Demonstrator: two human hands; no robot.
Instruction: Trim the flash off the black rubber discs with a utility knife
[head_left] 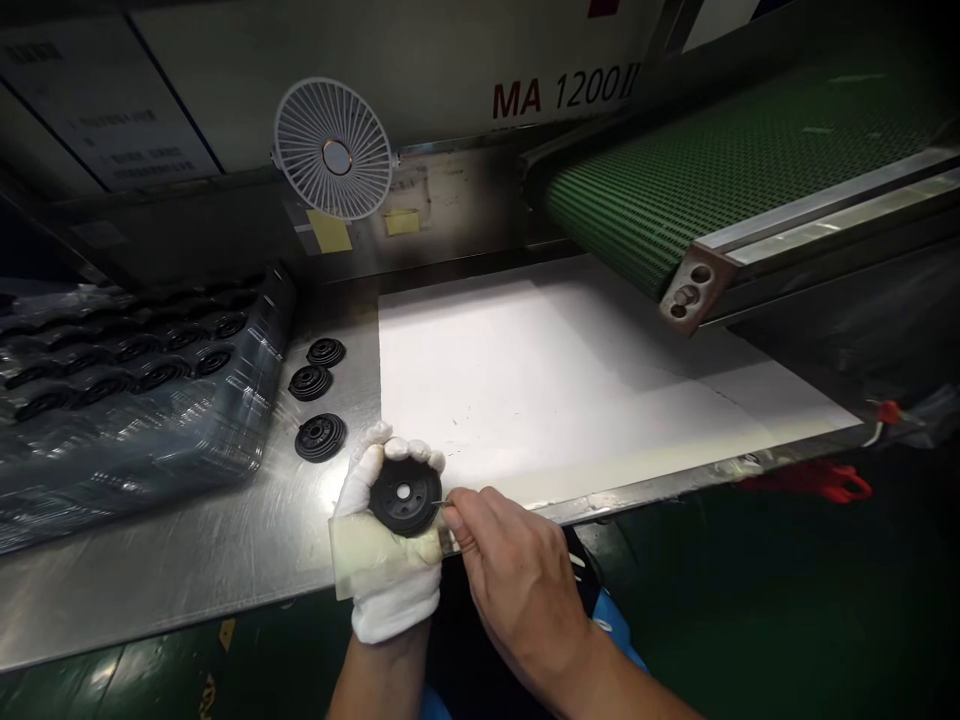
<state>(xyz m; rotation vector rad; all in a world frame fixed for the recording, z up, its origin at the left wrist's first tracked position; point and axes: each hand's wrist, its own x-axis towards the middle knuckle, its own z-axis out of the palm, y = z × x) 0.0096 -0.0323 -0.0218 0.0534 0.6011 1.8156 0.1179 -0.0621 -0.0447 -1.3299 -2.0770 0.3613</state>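
Note:
My left hand [386, 560], in a white glove with a translucent band around the palm, is shut on a round black rubber part [405, 497] with a central hole. My right hand [510, 570] is bare and pinches a thin metal pick or blade [442, 503], its tip at the disc's rim. Several matching black discs lie nearby: one stack [321, 437] stands closest to my left hand, with two more [310, 382] [325, 352] behind it.
A plastic-wrapped tray [135, 390] of black discs sits at left on the steel table [202, 530]. White paper [517, 380] covers the table's middle. A green mesh conveyor [720, 170] ends at upper right, below a white fan [334, 148]. A red object [810, 480] lies on the floor.

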